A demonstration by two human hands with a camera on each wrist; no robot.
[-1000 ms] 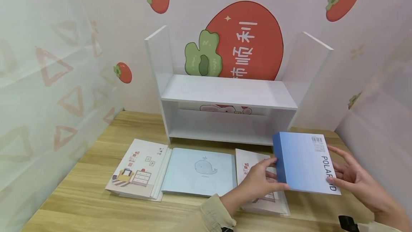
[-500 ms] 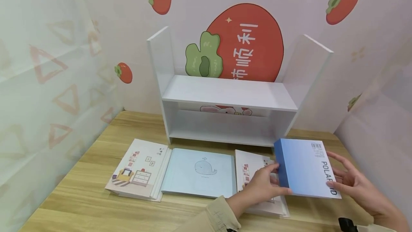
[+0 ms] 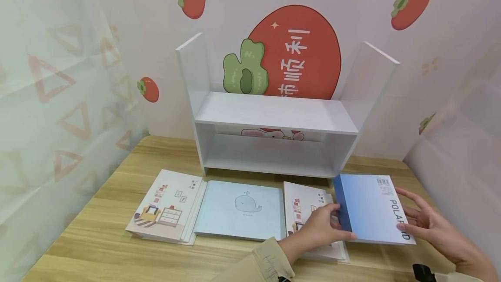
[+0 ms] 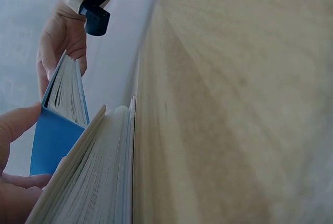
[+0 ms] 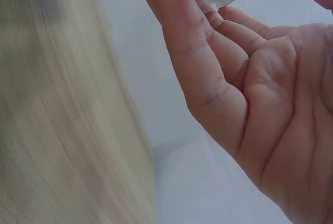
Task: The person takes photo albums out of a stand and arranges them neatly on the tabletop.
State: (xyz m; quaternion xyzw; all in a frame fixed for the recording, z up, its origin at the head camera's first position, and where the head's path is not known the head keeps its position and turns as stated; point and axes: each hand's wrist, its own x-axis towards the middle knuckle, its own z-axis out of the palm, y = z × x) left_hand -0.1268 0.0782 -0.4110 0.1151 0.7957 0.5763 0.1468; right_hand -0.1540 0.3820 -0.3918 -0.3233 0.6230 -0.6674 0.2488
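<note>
Both of my hands hold a blue photo album (image 3: 369, 208) lettered POLAROID, at the right end of the row. My left hand (image 3: 318, 227) grips its darker spine, thumb at the near corner. At the opposite edge my right hand (image 3: 430, 225) pinches it, thumb on the cover and fingers underneath. In the left wrist view the album (image 4: 57, 138) hangs tilted, with its page edges showing, beside a thick pale album. That pale album (image 3: 299, 193), with a room drawing, lies partly hidden under my left hand in the head view. Part of the blue album shows at the top of the right wrist view.
A white two-tier shelf (image 3: 274, 112) stands behind the row on the wooden table (image 3: 90, 229). A light-blue album (image 3: 238, 210) with a whale lies in the middle. Left of it are stacked pale albums (image 3: 164, 206). Patterned cloth walls (image 3: 58, 112) enclose the table.
Both hands have lowered the blue album toward the table, slightly nearer to me. The other albums and the shelf stay where they were; the head view has shifted slightly.
</note>
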